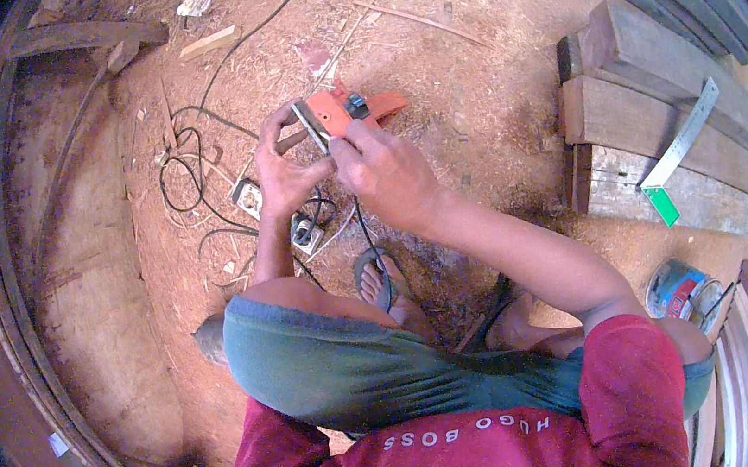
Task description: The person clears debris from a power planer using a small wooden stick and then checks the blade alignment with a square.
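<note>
Fingers of both hands grip orange planer, long axis left-right.

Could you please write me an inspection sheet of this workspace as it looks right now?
Surface: dirt floor covered with sawdust and wood shavings.
Job's things: orange electric planer held above the floor, sole turned towards the person.
Clutter: wood offcut, paint can, steel square on stacked planks.
Grips: left hand grips the planer's front end; right hand pinches at its sole.
Cables: black cord coiled on the floor; socket block beside it.
Surroundings: curved timber frame at left; the person's sandalled feet below.
</note>
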{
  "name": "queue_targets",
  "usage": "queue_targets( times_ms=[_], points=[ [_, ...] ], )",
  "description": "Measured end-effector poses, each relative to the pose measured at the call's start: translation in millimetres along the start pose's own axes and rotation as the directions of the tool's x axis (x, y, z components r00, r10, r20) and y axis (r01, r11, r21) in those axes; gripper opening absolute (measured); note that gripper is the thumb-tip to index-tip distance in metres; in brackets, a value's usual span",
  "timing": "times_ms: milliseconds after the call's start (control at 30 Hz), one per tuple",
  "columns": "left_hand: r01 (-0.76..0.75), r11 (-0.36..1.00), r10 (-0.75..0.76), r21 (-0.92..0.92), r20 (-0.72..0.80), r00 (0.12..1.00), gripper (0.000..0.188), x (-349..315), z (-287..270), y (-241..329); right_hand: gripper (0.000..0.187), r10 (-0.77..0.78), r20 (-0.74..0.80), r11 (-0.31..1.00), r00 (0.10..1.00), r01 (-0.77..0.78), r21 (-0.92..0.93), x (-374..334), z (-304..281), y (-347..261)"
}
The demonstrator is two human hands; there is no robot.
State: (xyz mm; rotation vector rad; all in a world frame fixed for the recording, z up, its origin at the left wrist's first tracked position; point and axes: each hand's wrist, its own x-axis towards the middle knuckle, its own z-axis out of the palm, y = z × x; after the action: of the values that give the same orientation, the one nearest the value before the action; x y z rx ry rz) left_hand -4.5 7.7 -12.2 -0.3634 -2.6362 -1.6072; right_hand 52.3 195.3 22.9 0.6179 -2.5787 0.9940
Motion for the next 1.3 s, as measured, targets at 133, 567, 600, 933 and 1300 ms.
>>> queue_targets(
  times_ms=[133,567,600,933,1300],
  points=[
    [0.003,0.998,-0.003,0.069,0.004,1.0,0.083,-4.3,-0.5,6.7,0.011,0.1,0.032,0.994,0.995,-0.101,0.047,0.4,-4.6,27.9],
    [-0.049,0.996,0.051,0.071,-0.027,0.998,0.086,1.0,0.7,-5.9,0.026,0.186,-0.003,0.912,0.982,-0.172,0.371,-27.0,4.9,5.3],
    [-0.049,0.996,0.051,0.07,-0.026,0.998,0.086,1.4,1.3,-5.3,0.028,0.191,0.008,0.91,0.982,-0.18,0.374,-27.8,5.9,4.9],
    [-0.036,0.997,0.037,0.066,-0.028,0.999,0.085,1.9,-0.3,-3.8,0.022,0.176,-0.001,0.899,0.984,-0.16,0.407,-26.0,5.7,4.6],
    [-0.011,1.0,0.013,0.027,-0.064,0.998,0.085,4.0,4.1,-6.9,0.026,0.19,0.032,0.944,0.981,-0.192,0.268,-18.4,10.0,1.7]
  ],
)
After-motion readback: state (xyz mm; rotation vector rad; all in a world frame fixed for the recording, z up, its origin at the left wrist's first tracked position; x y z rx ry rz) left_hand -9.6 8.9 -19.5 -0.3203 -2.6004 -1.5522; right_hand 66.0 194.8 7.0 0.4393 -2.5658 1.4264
